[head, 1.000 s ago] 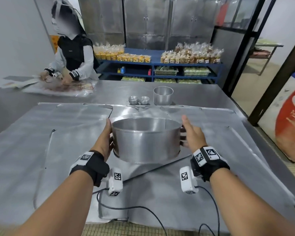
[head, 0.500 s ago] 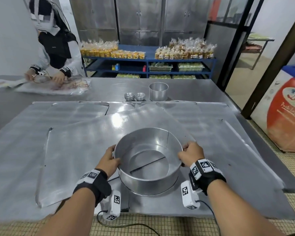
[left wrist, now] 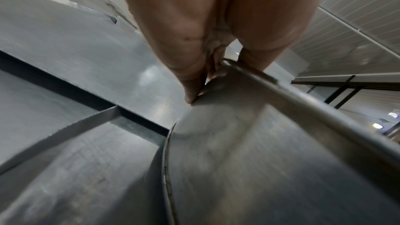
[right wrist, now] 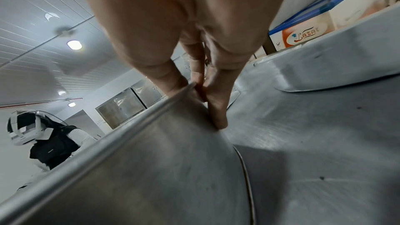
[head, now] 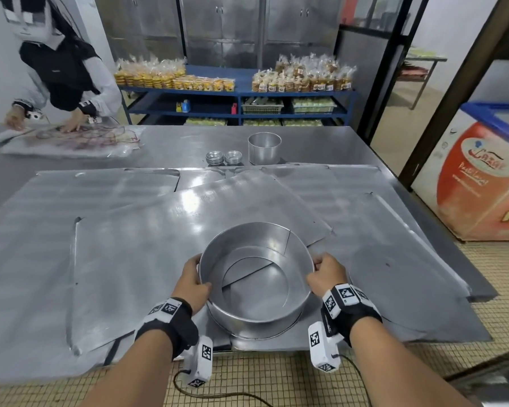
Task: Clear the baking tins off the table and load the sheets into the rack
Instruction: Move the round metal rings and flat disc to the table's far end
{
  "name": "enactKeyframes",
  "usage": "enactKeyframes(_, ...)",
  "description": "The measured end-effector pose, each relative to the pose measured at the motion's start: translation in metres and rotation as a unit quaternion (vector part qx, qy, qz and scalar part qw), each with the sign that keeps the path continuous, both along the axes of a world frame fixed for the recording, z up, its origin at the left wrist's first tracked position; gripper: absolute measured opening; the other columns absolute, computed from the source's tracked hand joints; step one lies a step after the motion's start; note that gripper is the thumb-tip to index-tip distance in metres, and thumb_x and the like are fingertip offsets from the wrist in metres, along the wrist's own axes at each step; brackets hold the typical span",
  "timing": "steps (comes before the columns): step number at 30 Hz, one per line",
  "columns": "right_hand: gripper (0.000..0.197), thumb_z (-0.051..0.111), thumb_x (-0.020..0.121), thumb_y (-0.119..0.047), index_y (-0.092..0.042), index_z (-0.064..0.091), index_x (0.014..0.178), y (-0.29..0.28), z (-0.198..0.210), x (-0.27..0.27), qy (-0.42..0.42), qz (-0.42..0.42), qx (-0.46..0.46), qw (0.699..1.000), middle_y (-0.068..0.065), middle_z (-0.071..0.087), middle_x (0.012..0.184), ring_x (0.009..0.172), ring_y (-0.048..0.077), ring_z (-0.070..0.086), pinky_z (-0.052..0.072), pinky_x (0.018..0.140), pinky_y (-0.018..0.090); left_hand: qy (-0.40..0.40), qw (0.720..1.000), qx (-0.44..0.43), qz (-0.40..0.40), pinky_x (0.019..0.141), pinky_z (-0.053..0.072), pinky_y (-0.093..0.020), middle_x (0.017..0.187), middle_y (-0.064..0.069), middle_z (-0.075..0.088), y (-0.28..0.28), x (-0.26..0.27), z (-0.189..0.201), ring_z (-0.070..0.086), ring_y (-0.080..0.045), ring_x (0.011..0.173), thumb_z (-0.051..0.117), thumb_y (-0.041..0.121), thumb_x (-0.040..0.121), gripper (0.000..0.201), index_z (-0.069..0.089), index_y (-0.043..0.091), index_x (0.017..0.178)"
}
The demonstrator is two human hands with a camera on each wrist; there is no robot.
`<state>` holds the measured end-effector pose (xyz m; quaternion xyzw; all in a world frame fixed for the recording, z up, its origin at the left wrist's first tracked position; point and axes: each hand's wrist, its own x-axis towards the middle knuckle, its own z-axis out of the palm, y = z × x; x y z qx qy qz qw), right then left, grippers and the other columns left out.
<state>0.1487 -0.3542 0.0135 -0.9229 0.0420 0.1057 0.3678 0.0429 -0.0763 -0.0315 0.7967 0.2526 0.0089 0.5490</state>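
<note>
The head camera looks forward and down from above the near edge of the table point(head: 306, 142), taking in its whole top, the far shelves point(head: 238, 95) and both forearms. The left wrist camera sits low and very near, looking along the left hand point(left wrist: 194, 23) at the outer wall of the round tin point(left wrist: 270, 160). The right wrist camera does the same along the right hand point(right wrist: 184, 23), tilted up toward the ceiling. All three views share the tin's rim and the sheets point(head: 130, 245) beneath it.

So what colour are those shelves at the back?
The metal shelves are blue, clearest from the head camera.
</note>
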Motion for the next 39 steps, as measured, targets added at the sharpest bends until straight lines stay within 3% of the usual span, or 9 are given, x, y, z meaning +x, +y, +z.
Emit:
enactKeyframes(5,0.028,0.061,0.082,-0.004,-0.011,0.064,0.109,0.0,0.002,-0.004,0.01,0.0,-0.001,1.0,0.007,0.069,0.109,0.093,0.025,0.061,0.038,0.074,0.02,0.004,0.997,0.061,0.045,0.082,0.055,-0.037,0.105,-0.005,0.061,-0.013,0.014,0.022,0.063,-0.031,0.098,0.058,-0.005,0.081,0.04,0.051,0.018,0.113)
enactKeyframes(9,0.02,0.071,0.075,-0.009,-0.025,0.06,0.076,-0.005,0.004,0.005,0.024,0.016,0.013,1.0,0.003,0.07,0.095,0.091,0.023,0.066,0.053,0.08,0.027,0.102,0.982,0.16,0.023,0.102,0.045,-0.04,0.145,-0.018,0.033,-0.032,0.037,0.041,0.052,-0.04,0.12,0.065,0.019,0.084,0.075,0.029,0.011,0.149)
enactKeyframes(12,0.021,0.075,0.075,-0.015,-0.026,0.061,0.065,-0.014,0.009,0.013,0.066,0.065,0.009,0.996,0.001,0.071,0.079,0.074,0.019,0.067,0.057,0.072,0.029,0.118,0.953,0.279,-0.016,0.11,0.037,-0.048,0.146,-0.017,0.034,-0.054,0.057,0.066,0.043,-0.039,0.131,0.066,0.032,0.086,0.08,0.024,0.015,0.152)
enactKeyframes(15,0.015,0.079,0.076,-0.024,-0.018,0.065,0.08,-0.037,0.01,0.023,0.111,0.105,0.001,0.988,0.007,0.069,0.077,0.056,0.018,0.061,0.046,0.049,0.025,0.121,0.924,0.342,-0.119,0.108,0.04,-0.046,0.14,-0.014,0.048,-0.092,0.091,0.086,0.046,-0.036,0.13,0.06,0.037,0.085,0.068,0.036,0.016,0.145)
enactKeyframes(17,0.022,0.081,0.073,-0.027,-0.018,0.063,0.082,-0.06,0.009,0.033,0.118,0.106,-0.016,0.987,0.007,0.066,0.076,0.054,0.019,0.058,0.041,0.047,0.024,0.129,0.907,0.358,-0.182,0.105,0.042,-0.045,0.137,-0.012,0.054,-0.125,0.115,0.095,0.05,-0.035,0.127,0.059,0.04,0.083,0.062,0.044,0.016,0.139)
enactKeyframes(21,0.02,0.082,0.074,-0.03,-0.021,0.064,0.077,-0.119,0.016,0.056,0.105,0.105,-0.114,0.982,0.003,0.068,0.086,0.08,0.021,0.066,0.046,0.068,0.023,0.121,0.881,0.383,-0.25,0.105,0.042,-0.042,0.136,-0.011,0.053,-0.199,0.156,0.097,0.05,-0.033,0.125,0.056,0.039,0.091,0.052,0.048,0.017,0.138)
enactKeyframes(26,0.052,0.082,0.076,-0.036,-0.013,0.065,0.12,-0.199,0.017,0.085,0.118,0.085,-0.217,0.965,0.003,0.067,0.122,0.114,0.022,0.063,0.048,0.091,0.025,0.175,0.854,0.348,-0.345,0.086,0.045,-0.032,0.132,-0.008,0.061,-0.277,0.199,0.07,0.058,-0.03,0.118,0.061,0.042,0.092,0.05,0.06,0.011,0.13)
enactKeyframes(32,0.046,0.081,0.071,-0.037,-0.014,0.069,0.109,-0.272,-0.007,0.111,0.131,0.014,-0.258,0.957,0.006,0.07,0.115,0.105,0.026,0.068,0.055,0.086,0.032,0.232,0.847,0.346,-0.329,0.082,0.049,-0.034,0.125,-0.011,0.062,-0.332,0.226,0.027,0.062,-0.031,0.114,0.072,0.043,0.085,0.051,0.062,0.01,0.123)
enactKeyframes(39,0.113,0.088,0.028,-0.062,-0.015,0.055,0.125,-0.291,-0.039,0.14,0.162,0.003,-0.239,0.957,0.008,0.054,0.131,0.123,0.031,0.055,0.053,0.096,0.042,0.264,0.833,0.415,-0.254,0.099,0.048,-0.039,0.121,-0.007,0.045,-0.362,0.239,-0.01,0.049,-0.032,0.12,0.074,0.042,0.069,0.057,0.059,0.019,0.119)
